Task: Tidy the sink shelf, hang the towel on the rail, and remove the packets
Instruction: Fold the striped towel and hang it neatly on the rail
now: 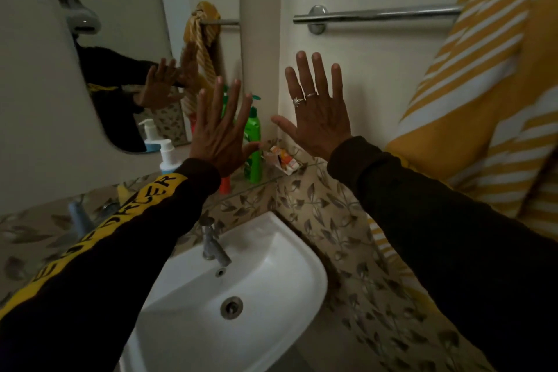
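Observation:
My left hand (222, 133) and my right hand (315, 113) are both raised above the sink with fingers spread, holding nothing. A yellow and white striped towel (483, 93) hangs over the right end of the chrome rail (377, 13) on the wall. On the glass shelf (271, 180) stand a green bottle (253, 145), partly behind my left hand, a white pump bottle (167, 157) and an orange item (225, 184). Crumpled orange and white packets (282, 160) lie at the shelf's right end, between my two hands.
A white sink (271, 266) with a metal tap (213, 246) sits below the shelf. The mirror (120, 69) on the left reflects my hands and the towel. Leaf-patterned tiles (332, 220) cover the lower wall. A grey object (78, 219) lies at the shelf's left.

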`<state>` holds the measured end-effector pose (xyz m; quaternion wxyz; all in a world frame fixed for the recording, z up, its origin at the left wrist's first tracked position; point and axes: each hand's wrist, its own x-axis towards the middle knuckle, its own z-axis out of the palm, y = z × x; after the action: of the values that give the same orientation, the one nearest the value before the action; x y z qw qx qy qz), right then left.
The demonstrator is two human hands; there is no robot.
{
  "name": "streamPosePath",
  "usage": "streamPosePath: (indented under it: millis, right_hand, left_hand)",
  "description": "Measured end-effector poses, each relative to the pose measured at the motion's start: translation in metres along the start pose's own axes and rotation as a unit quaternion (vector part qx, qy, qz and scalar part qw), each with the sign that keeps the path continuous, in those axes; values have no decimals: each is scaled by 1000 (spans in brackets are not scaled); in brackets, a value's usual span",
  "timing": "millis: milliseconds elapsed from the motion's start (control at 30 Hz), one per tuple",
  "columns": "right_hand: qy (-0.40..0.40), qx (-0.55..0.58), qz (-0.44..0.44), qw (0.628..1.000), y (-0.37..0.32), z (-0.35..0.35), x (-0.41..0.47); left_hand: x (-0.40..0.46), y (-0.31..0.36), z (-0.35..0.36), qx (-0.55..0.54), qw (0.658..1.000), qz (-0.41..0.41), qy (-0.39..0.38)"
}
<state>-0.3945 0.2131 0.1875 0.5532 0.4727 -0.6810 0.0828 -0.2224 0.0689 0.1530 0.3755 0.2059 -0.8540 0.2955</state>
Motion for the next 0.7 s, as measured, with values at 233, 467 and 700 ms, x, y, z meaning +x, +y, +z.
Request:
streamPosePath:
  millis: [233,467,700]
  right_hand:
    - [-42,-41,20,998,1,-27,-7]
    - [-55,-100,45,992,16,-53,-24]
    - [-64,-175,77,980,48,-99,-41]
  left_hand:
    - [7,1,6,-44,998,32,35]
    - [16,15,12,-88,993,53,63]
    - [37,57,-11,-161,978,94,89]
